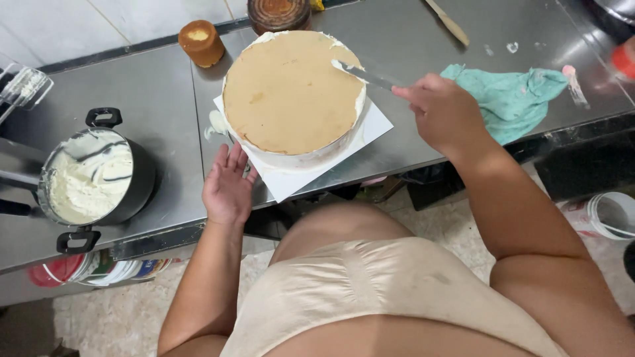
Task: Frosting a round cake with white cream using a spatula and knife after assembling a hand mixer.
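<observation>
The right hand [444,112] grips a palette knife [362,73], its blade tip carrying cream and resting on the cake [291,92] rim, to that hand's left. The left hand [228,185] is spread flat, fingertips against the white board [297,178] under the cake. Judged progress: sides coated, top bare. The cream pot [92,178] stands left of the left hand.

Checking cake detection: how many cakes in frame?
3. The large round cake on the white board, a small cake behind it, a dark-topped cake at the top edge, partly cropped. More may sit out of frame.
</observation>
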